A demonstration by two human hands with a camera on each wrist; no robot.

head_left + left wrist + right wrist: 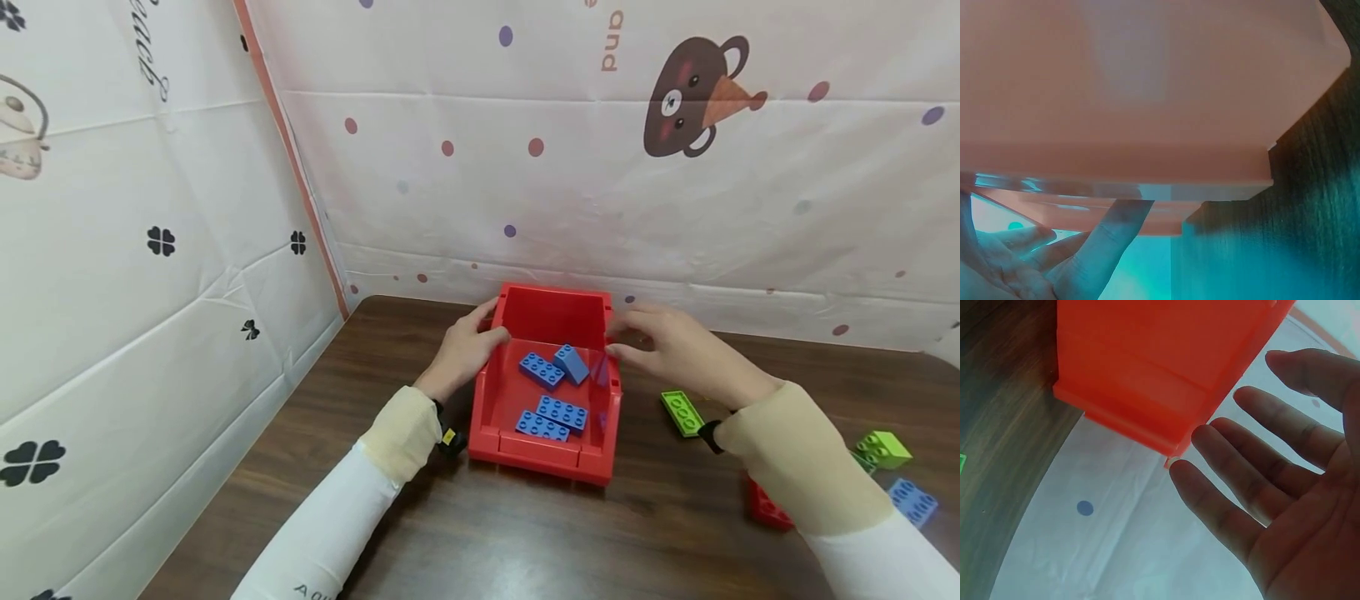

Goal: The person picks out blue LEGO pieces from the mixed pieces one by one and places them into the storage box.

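Observation:
A red plastic bin (540,460) with a low front lip sits upright on the table. Inside it lie several blue toy bricks (542,371), one of them sloped. My left hand (463,348) grips the bin's left wall, its thumb over the rim; the left wrist view shows the thumb (1110,240) against the bin's rim (1116,187). At the bin's right wall my right hand (660,342) is held with spread, loosely bent fingers. In the right wrist view those fingers (1213,506) are beside the red wall (1147,356), curled round nothing; whether they touch it is unclear.
Right of the bin lies a lime-green brick (682,413). Farther right are another lime-green brick (885,450), a blue brick (912,502) and a red brick (767,504) partly behind my right sleeve. A printed white sheet (450,192) hangs behind the dark wooden table (480,542).

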